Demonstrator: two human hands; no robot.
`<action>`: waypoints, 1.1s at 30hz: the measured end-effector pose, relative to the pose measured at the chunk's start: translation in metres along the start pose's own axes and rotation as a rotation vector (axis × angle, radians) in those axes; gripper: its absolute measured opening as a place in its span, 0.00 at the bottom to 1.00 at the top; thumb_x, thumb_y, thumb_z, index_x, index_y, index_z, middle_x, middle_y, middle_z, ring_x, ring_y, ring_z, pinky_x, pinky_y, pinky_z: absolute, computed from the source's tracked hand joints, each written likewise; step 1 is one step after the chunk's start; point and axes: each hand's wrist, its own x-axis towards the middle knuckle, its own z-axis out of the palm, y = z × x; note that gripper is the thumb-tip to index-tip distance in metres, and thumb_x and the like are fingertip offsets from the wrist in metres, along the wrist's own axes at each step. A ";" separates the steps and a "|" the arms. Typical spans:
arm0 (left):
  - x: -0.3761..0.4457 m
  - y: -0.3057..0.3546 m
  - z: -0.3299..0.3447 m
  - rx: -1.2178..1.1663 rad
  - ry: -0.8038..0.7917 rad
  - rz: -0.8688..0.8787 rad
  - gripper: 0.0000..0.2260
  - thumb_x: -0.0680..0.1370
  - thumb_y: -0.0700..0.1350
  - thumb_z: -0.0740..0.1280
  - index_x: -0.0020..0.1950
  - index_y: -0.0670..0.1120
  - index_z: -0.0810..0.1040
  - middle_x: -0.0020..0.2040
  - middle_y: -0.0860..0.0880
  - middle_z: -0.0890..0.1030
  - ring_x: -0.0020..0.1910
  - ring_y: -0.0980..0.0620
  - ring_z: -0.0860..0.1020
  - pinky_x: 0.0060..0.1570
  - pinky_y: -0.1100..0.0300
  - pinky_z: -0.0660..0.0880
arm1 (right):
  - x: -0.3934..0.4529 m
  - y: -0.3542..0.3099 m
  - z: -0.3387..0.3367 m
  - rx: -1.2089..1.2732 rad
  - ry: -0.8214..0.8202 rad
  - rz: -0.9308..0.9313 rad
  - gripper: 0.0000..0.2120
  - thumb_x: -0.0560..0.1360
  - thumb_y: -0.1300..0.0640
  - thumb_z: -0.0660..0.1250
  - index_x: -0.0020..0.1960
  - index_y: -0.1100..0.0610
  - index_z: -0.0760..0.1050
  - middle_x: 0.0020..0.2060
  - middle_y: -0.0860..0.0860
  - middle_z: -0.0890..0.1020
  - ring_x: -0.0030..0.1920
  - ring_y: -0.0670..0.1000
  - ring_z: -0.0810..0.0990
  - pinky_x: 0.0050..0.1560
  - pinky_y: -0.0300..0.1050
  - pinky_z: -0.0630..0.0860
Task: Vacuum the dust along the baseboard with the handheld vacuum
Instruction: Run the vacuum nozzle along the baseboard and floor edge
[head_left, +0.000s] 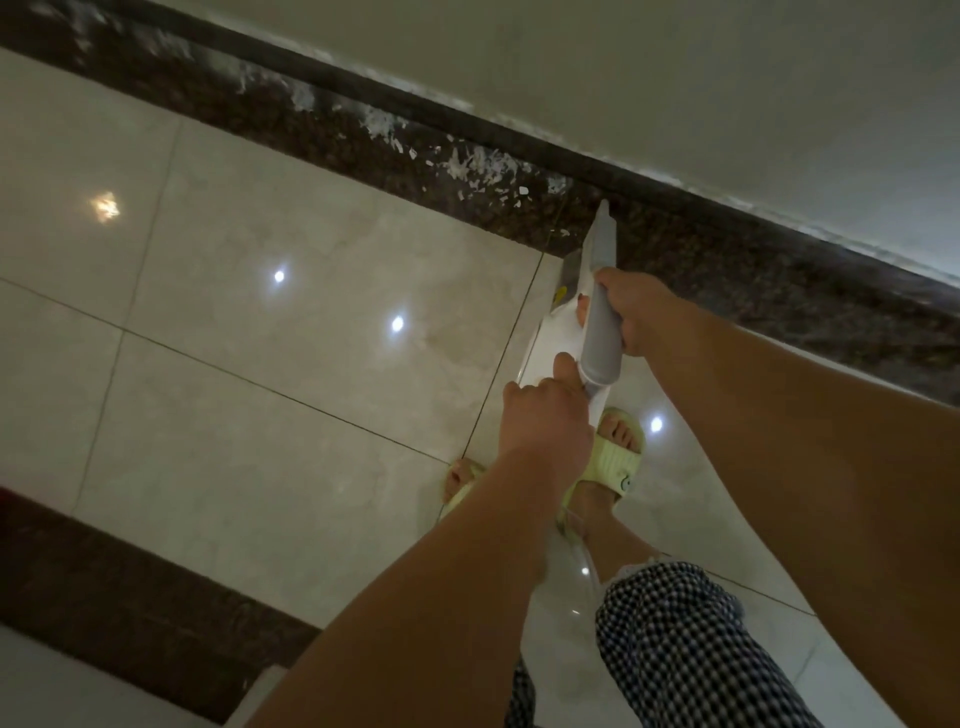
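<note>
Right hand (641, 312) gripping vacuum (600, 332), left hand (545, 415) behind, nozzle at baseboard (727, 249)

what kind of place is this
Probably a room in a home: glossy beige floor tiles with a dark speckled stone border strip littered with white flakes, a dark baseboard under a plain white wall, and yellow-green house slippers.

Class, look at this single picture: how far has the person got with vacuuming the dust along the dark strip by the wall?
Done: the dark strip right of the nozzle shows no white flakes. In hand: the right hand and the left hand each have a grip on the handheld vacuum, its nozzle tip at the strip. Left: white dust flakes lie along the strip to the nozzle's left, up towards the far corner.
</note>
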 end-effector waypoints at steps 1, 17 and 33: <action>0.000 0.002 -0.001 -0.016 0.007 -0.005 0.20 0.76 0.49 0.67 0.60 0.45 0.59 0.43 0.51 0.79 0.41 0.49 0.79 0.52 0.52 0.69 | 0.001 -0.003 -0.001 -0.030 0.006 0.006 0.24 0.75 0.49 0.68 0.67 0.58 0.68 0.60 0.56 0.76 0.60 0.55 0.76 0.66 0.52 0.71; -0.029 -0.032 0.013 0.027 -0.043 0.056 0.22 0.76 0.50 0.66 0.62 0.45 0.59 0.41 0.52 0.77 0.40 0.48 0.79 0.51 0.52 0.68 | -0.004 0.042 0.016 0.104 0.015 0.021 0.15 0.78 0.53 0.66 0.60 0.61 0.70 0.39 0.54 0.78 0.36 0.50 0.77 0.54 0.49 0.79; -0.038 -0.105 -0.002 0.078 -0.033 0.086 0.20 0.76 0.49 0.65 0.61 0.44 0.60 0.43 0.51 0.79 0.40 0.48 0.79 0.45 0.53 0.63 | -0.012 0.057 0.081 0.160 0.049 0.012 0.15 0.78 0.52 0.65 0.61 0.59 0.71 0.38 0.53 0.79 0.36 0.50 0.78 0.59 0.51 0.77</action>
